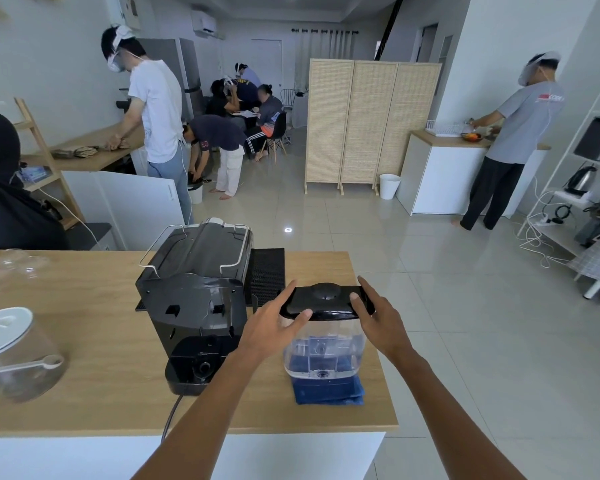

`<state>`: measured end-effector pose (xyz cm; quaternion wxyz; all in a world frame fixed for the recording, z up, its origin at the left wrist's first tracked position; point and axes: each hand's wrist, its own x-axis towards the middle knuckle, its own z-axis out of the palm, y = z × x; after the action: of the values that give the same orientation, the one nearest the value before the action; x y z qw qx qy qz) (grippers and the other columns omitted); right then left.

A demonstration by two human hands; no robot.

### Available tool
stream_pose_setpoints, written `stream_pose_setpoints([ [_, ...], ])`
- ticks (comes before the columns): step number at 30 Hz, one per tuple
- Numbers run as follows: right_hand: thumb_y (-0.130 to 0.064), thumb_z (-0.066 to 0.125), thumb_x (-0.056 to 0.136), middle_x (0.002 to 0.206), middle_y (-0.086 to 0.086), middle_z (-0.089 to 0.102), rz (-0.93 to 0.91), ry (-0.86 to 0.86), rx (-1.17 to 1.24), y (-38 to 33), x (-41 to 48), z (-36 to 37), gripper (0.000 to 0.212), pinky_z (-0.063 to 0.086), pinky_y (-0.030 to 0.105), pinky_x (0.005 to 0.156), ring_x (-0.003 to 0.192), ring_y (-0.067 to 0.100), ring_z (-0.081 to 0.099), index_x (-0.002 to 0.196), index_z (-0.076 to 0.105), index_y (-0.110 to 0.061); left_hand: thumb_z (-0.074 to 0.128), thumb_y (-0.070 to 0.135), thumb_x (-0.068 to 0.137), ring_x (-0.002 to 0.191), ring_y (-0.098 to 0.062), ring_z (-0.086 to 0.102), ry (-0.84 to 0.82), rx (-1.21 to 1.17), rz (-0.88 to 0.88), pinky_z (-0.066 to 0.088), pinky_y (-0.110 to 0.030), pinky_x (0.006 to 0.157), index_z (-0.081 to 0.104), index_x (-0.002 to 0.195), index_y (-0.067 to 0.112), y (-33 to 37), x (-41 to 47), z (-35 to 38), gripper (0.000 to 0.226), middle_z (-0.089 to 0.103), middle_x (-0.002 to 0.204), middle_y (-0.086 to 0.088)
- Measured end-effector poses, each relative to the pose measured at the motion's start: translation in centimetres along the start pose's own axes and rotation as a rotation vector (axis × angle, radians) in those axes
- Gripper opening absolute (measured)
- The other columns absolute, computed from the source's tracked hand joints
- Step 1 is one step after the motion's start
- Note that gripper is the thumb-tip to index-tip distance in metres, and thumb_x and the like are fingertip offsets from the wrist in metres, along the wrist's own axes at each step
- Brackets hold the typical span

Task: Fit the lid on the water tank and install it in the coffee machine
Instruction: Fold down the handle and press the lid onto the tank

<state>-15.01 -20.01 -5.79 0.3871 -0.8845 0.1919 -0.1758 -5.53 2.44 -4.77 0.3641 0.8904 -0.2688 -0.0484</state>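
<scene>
A clear plastic water tank (pixel 323 355) stands upright on a folded blue cloth (pixel 328 389) near the right end of the wooden counter. A black lid (pixel 326 301) rests on top of the tank. My left hand (pixel 274 327) holds the lid's left end, thumb on top. My right hand (pixel 378 317) holds the lid's right end, thumb on top too. The black coffee machine (pixel 198 303) stands just left of the tank with its back toward me; its rear bay (pixel 196 365) holds no tank.
A black drip mat (pixel 265 271) lies behind the machine. A clear jar with a white lid and spoon (pixel 11 355) stands at the counter's left. The machine's cord (pixel 172 414) hangs over the front edge. Several people work in the room beyond.
</scene>
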Motion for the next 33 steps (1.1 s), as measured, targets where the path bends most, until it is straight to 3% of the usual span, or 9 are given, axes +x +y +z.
stream_pose_setpoints([
  [4,-0.07,0.025,0.089,0.111,0.006,0.059,0.0,-0.003,-0.055,0.0,0.1,0.1,0.072,0.046,0.023,0.081,0.092,0.014,0.057,0.154,0.032,-0.04,0.031,0.085,0.077,0.067,-0.021,0.064,0.018,0.03,0.034,0.054,-0.037,0.069,0.025,0.154,0.045,-0.3,0.3,-0.1,0.087,0.044,0.057,0.013],
  [11,-0.065,0.034,0.092,0.116,-0.005,0.067,-0.056,-0.014,0.054,0.6,-0.2,0.4,0.066,0.053,0.018,0.076,0.09,0.018,0.068,0.154,0.03,-0.041,0.042,0.08,0.083,0.041,-0.004,0.034,0.036,-0.039,0.105,0.033,-0.023,0.05,0.019,0.154,0.05,-1.7,0.3,1.0,0.08,0.04,0.048,0.006],
  [14,-0.062,0.039,0.091,0.117,-0.01,0.066,-0.107,-0.031,0.08,1.1,-0.7,0.2,0.068,0.052,0.01,0.07,0.088,0.022,0.071,0.155,0.025,-0.041,0.056,0.073,0.083,0.055,-0.018,0.054,0.018,-0.07,0.104,0.044,-0.036,0.054,0.013,0.151,0.056,-1.6,0.1,1.0,0.082,0.057,0.063,-0.009],
  [16,-0.06,0.047,0.09,0.134,-0.012,0.06,-0.114,-0.07,0.137,1.5,-1.0,0.2,0.071,0.05,0.008,0.084,0.106,0.016,0.068,0.154,0.022,-0.044,0.067,0.061,0.085,0.09,-0.041,0.063,0.004,-0.13,0.109,0.054,-0.048,0.077,0.019,0.156,0.044,-1.6,0.0,1.3,0.088,0.07,0.106,-0.022],
  [19,-0.053,0.067,0.082,0.152,-0.016,0.044,-0.132,-0.134,0.227,2.1,-1.3,0.4,0.085,0.041,0.011,0.102,0.132,0.008,0.049,0.152,0.02,-0.049,0.071,0.065,0.079,0.137,-0.021,0.048,-0.028,-0.231,0.124,0.042,-0.051,0.112,0.018,0.155,0.045,-2.0,0.1,2.0,0.095,0.041,0.156,0.015],
  [24,-0.053,0.078,0.074,0.154,-0.01,0.045,-0.133,-0.125,0.267,3.4,-1.1,1.0,0.094,0.048,0.038,0.11,0.136,0.014,0.05,0.151,0.024,-0.051,0.077,0.051,0.082,0.144,-0.006,0.035,-0.056,-0.301,0.133,0.033,-0.051,0.118,0.021,0.154,0.047,-2.6,0.2,2.1,0.092,0.03,0.157,0.031],
  [27,-0.046,0.08,0.075,0.149,-0.011,0.051,-0.127,-0.123,0.275,3.3,-1.0,1.0,0.092,0.049,0.028,0.106,0.13,0.01,0.055,0.149,0.026,-0.051,0.078,0.052,0.081,0.126,-0.027,0.052,-0.048,-0.359,0.091,0.037,-0.049,0.117,0.021,0.153,0.051,-2.7,-0.3,2.5,0.092,0.036,0.152,0.031],
  [31,-0.036,0.084,0.073,0.151,-0.009,0.049,-0.155,-0.114,0.274,3.6,-0.6,1.0,0.096,0.048,0.016,0.101,0.128,0.006,0.055,0.141,0.024,-0.065,0.079,0.045,0.083,0.135,0.0,0.042,-0.034,-0.385,0.062,0.029,-0.049,0.121,0.015,0.154,0.05,-3.3,-0.9,3.1,0.097,0.038,0.146,0.032],
  [33,-0.032,0.089,0.067,0.153,-0.009,0.046,-0.185,-0.132,0.26,3.8,-0.5,1.1,0.107,0.048,0.019,0.103,0.131,0.001,0.051,0.141,0.021,-0.068,0.08,0.044,0.082,0.142,-0.007,0.037,-0.036,-0.374,0.049,0.028,-0.05,0.121,0.01,0.154,0.052,-3.1,-1.0,3.0,0.101,0.038,0.156,0.015],
])
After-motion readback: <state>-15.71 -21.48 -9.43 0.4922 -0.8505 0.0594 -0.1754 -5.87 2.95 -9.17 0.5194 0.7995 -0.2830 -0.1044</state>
